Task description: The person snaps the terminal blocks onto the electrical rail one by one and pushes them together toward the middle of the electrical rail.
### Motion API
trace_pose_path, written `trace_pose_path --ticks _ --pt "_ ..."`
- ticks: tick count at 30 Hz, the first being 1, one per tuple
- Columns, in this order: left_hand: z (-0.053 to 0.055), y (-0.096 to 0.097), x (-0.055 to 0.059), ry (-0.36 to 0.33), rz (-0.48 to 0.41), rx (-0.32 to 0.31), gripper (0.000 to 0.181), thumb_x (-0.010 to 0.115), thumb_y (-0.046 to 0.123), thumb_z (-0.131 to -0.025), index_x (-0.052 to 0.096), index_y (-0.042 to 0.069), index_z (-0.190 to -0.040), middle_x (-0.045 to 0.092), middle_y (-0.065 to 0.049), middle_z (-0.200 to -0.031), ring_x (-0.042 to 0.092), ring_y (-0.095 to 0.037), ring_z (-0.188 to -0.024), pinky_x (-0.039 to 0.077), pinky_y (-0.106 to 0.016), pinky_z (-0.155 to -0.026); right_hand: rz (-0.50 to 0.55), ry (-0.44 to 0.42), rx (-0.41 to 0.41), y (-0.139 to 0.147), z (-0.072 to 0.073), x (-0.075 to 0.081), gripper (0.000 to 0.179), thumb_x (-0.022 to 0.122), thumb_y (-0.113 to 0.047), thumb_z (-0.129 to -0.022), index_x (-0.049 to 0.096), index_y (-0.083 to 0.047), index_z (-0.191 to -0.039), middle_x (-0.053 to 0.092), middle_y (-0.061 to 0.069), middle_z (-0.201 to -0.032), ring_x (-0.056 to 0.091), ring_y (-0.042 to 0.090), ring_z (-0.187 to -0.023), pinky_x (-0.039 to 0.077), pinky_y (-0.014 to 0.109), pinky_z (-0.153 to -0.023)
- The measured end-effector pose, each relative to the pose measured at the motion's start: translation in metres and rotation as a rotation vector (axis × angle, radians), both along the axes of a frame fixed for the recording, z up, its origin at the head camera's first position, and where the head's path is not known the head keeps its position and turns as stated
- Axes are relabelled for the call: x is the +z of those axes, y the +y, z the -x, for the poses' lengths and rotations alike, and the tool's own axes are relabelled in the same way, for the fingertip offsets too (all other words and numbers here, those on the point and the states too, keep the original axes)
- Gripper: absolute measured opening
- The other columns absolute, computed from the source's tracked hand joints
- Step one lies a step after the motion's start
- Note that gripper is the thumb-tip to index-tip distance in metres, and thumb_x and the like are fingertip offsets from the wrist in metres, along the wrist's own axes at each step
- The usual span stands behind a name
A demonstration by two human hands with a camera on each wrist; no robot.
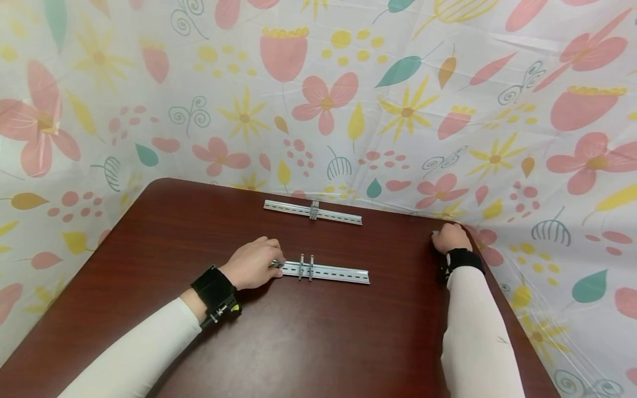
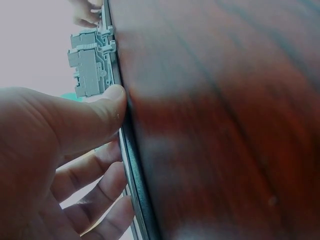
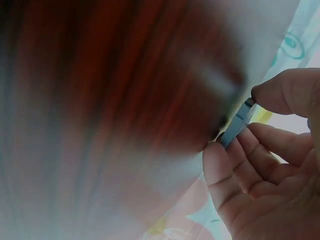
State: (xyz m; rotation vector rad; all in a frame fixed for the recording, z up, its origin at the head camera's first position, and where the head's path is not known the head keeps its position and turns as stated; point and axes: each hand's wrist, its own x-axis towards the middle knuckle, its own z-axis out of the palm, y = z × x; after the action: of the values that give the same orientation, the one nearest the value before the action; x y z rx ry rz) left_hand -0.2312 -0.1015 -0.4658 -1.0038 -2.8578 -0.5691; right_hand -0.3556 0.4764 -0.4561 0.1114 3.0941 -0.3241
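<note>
My left hand (image 1: pixel 254 262) pinches the left end of the nearer silver slotted DIN rail (image 1: pixel 343 274) between thumb and fingers, low over the tabletop. Two thin grey terminal blocks (image 2: pixel 89 72) stand side by side on that rail, just beyond my thumb in the left wrist view. At the table's far right corner, my right hand (image 1: pixel 452 239) holds a small grey terminal block (image 3: pixel 237 124), seen edge-on, between thumb and fingertips. Part of this block is hidden by the fingers.
A second DIN rail (image 1: pixel 288 208) lies near the back edge of the dark brown table (image 1: pixel 298 342), with grey terminal blocks (image 1: pixel 314 210) close together at its middle. A flower-patterned curtain (image 1: pixel 323 138) hangs behind the table and along its sides.
</note>
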Motion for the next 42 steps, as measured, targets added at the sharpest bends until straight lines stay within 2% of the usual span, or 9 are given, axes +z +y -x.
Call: trace_pose_path --ticks 4,7,10,12,17,24,33,42 --pt "-0.001 -0.001 0.001 0.000 -0.008 -0.001 0.012 0.088 0.023 -0.099 0.087 0.016 -0.109 0.068 0.002 -0.107 0.059 -0.023 -0.099 0.055 -0.040 -0.084 0.019 0.053 0.040 -0.009 0.000 -0.002 0.035 0.055 -0.019 -0.110 0.071 0.010 -0.101 0.065 0.037 -0.110 0.062 0.053 -0.101 0.051 0.065 -0.088" --pt "-0.002 -0.002 0.001 -0.001 -0.009 0.001 0.012 0.088 0.023 -0.099 0.087 0.016 -0.109 0.067 0.002 -0.107 0.058 -0.023 -0.098 0.055 -0.039 -0.083 0.029 0.067 0.056 -0.018 -0.001 -0.002 0.037 0.057 -0.019 -0.109 0.070 0.014 -0.119 0.063 0.041 -0.123 0.059 0.057 -0.114 0.050 0.068 -0.096" --pt "-0.002 -0.002 0.001 -0.004 -0.002 0.003 0.012 0.088 0.023 -0.099 0.087 0.016 -0.109 0.068 0.002 -0.107 0.058 -0.023 -0.098 0.055 -0.039 -0.083 0.035 0.072 0.055 -0.028 -0.003 -0.001 0.047 0.058 -0.018 -0.109 0.063 0.018 -0.138 0.057 0.044 -0.137 0.056 0.061 -0.124 0.048 0.071 -0.103" --pt "-0.002 -0.002 0.001 -0.007 0.003 0.006 0.013 0.088 0.023 -0.099 0.087 0.016 -0.110 0.068 0.002 -0.108 0.058 -0.023 -0.099 0.055 -0.039 -0.083 0.038 0.082 0.059 -0.035 -0.003 -0.001 0.052 0.059 -0.018 -0.109 0.058 0.020 -0.144 0.054 0.045 -0.143 0.055 0.062 -0.128 0.047 0.072 -0.107" --pt "-0.002 -0.003 0.001 -0.007 0.002 0.008 0.013 0.088 0.022 -0.099 0.087 0.014 -0.110 0.069 0.000 -0.108 0.058 -0.023 -0.098 0.055 -0.040 -0.082 0.075 0.134 0.101 -0.049 -0.003 -0.002 0.052 0.060 -0.017 -0.107 0.058 0.020 -0.144 0.055 0.044 -0.142 0.052 0.060 -0.132 0.044 0.072 -0.111" --pt "-0.001 -0.002 0.000 -0.007 -0.001 0.011 0.013 0.088 0.022 -0.099 0.087 0.015 -0.109 0.068 0.001 -0.108 0.059 -0.023 -0.099 0.055 -0.040 -0.082 0.118 0.191 0.142 -0.074 -0.005 -0.004 0.052 0.058 -0.017 -0.106 0.059 0.017 -0.146 0.056 0.041 -0.141 0.053 0.058 -0.131 0.045 0.070 -0.111" --pt "-0.001 0.000 0.000 -0.001 -0.003 0.002 0.012 0.089 0.024 -0.099 0.087 0.016 -0.108 0.068 0.002 -0.107 0.059 -0.023 -0.099 0.056 -0.040 -0.084 0.201 0.233 0.171 -0.115 -0.018 0.004 0.050 0.062 -0.016 -0.106 0.060 0.014 -0.147 0.055 0.038 -0.143 0.057 0.053 -0.124 0.049 0.067 -0.105" --pt "-0.001 0.000 0.001 0.004 -0.009 -0.007 0.013 0.089 0.023 -0.099 0.087 0.015 -0.109 0.069 0.001 -0.107 0.059 -0.023 -0.099 0.056 -0.040 -0.084 0.255 0.311 0.202 -0.152 -0.033 0.018 0.047 0.063 -0.014 -0.105 0.061 0.010 -0.146 0.057 0.029 -0.134 0.054 0.045 -0.118 0.048 0.063 -0.104"
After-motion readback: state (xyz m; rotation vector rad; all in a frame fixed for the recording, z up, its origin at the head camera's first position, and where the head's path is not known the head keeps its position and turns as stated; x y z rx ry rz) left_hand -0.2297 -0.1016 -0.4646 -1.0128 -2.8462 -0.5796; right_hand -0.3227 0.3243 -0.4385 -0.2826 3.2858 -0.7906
